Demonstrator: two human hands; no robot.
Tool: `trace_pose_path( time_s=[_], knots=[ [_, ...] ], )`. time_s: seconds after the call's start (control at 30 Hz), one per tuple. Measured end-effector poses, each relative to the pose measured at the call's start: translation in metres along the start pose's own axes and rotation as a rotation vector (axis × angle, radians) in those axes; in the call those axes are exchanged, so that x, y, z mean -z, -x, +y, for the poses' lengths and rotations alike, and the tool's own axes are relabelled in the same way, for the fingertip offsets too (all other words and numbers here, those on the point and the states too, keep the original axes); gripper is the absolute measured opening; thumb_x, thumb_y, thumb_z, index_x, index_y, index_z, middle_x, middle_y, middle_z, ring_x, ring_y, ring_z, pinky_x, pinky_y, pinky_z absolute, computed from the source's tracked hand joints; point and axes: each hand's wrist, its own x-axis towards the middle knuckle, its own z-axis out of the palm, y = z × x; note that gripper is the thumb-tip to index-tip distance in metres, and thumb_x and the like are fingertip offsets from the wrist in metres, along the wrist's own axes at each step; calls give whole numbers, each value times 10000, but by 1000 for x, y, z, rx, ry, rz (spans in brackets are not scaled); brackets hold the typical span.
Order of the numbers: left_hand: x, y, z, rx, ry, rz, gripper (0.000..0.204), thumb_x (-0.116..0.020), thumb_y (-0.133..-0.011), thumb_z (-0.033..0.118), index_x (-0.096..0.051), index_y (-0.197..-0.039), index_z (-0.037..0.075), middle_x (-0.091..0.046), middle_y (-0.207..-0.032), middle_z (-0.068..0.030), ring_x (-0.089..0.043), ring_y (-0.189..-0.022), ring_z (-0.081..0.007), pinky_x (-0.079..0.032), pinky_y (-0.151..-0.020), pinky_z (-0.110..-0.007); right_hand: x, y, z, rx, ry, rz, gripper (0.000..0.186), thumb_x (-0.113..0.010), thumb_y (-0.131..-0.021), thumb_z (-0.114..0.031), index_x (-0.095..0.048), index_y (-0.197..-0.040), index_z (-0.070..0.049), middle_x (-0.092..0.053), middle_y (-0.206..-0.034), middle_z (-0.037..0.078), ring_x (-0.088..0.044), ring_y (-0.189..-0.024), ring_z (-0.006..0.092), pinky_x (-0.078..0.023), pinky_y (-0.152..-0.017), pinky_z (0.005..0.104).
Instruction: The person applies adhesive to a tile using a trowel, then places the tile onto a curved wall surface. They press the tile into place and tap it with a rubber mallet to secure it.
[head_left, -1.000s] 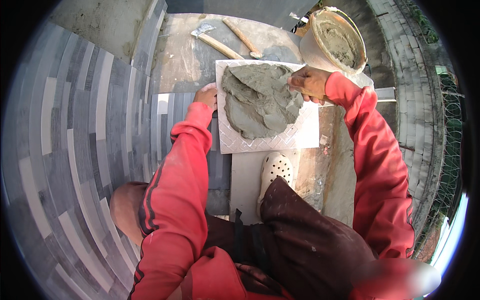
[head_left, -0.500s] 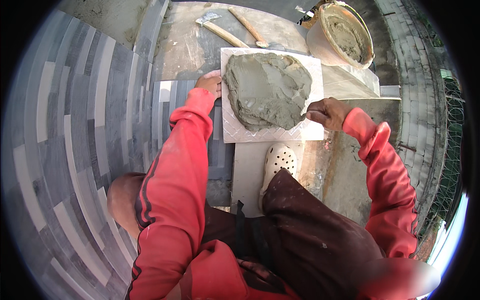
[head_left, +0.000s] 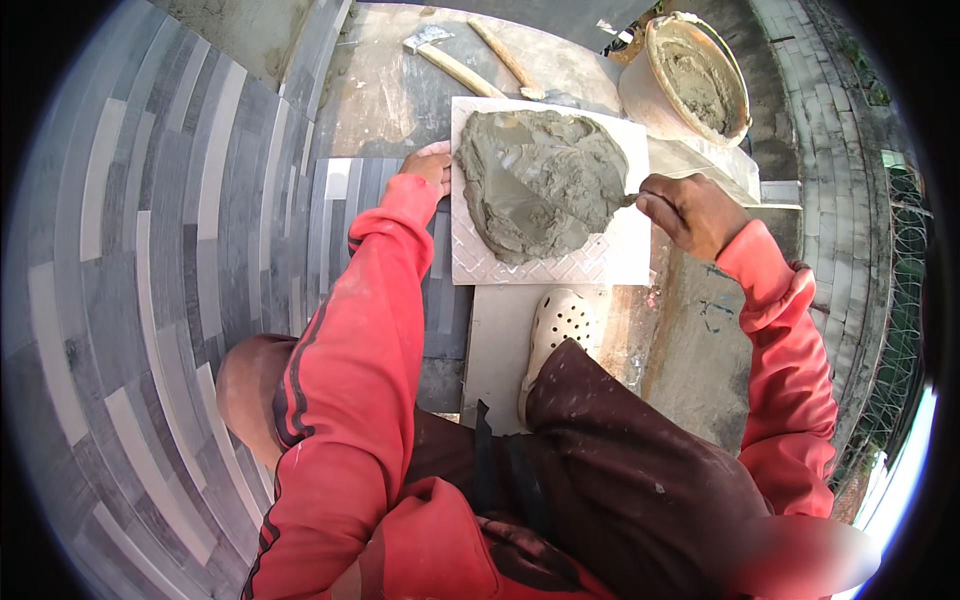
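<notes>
A square tile (head_left: 475, 268), its pale ridged back facing up, carries a thick spread of wet grey mortar (head_left: 545, 180). My left hand (head_left: 430, 167) grips the tile's left edge, with some fingers hidden at that edge. At the right edge of the mortar, my right hand (head_left: 693, 212) is closed round the handle of what looks like a trowel (head_left: 631, 199). Only a little of its shank shows; the hand covers the handle, and the blade is hidden in the mortar.
Beyond the tile lie a hatchet (head_left: 452, 66) and a wooden-handled hammer (head_left: 506, 58). A mortar-filled bucket (head_left: 660, 90) stands at the far right. Striped grey wall tiles (head_left: 150, 300) rise on the left. My foot in a beige clog (head_left: 563, 325) is just below the tile.
My right hand has moved up and to the right with the tool. The mortar's surface is smeared differently, with a smoother left part. My left hand keeps its hold on the tile.
</notes>
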Motion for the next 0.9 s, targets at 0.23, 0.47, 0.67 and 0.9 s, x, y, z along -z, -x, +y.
trace_pose_path(
  time_s=[0.23, 0.47, 0.67, 0.9],
  knots=[
    [9, 15, -3, -33, 151, -19, 386, -451, -983, 13, -517, -1361, -27, -640, -1268, -161, -654, -1103, -254, -527, -972, -398, 8, -76, -68, -11, 334, -41, 319, -534, -990, -316, -683, -987, -34, -678, -809, 243, -658, -822, 455, -519, -762, 540],
    [21, 19, 0, -52, 187, -60, 412, -431, -987, -1, -460, -1394, -63, -592, -1331, -193, -626, -1176, -271, -503, -1019, -416, 3, -83, -67, -162, 366, -269, 371, -533, -981, -347, -698, -942, -17, -699, -866, 234, -669, -865, 443, -516, -804, 532],
    [22, 20, 4, 9, 90, -45, 397, -455, -986, 28, -500, -1374, -48, -631, -1281, -185, -651, -1129, -273, -521, -989, -409, -1, -31, -32, -342, -181, -336, 395, -476, -1026, -373, -649, -994, -19, -635, -736, 147, -626, -599, 277, -500, -556, 404],
    [36, 10, -4, -11, 82, -39, 375, -478, -975, 25, -540, -1341, -28, -649, -1252, -186, -665, -1099, -271, -534, -968, -418, -55, -10, -43, -505, -588, -461, 456, -415, -1031, -407, -631, -1081, -8, -591, -651, 131, -606, -530, 227, -516, -487, 372]
  ],
)
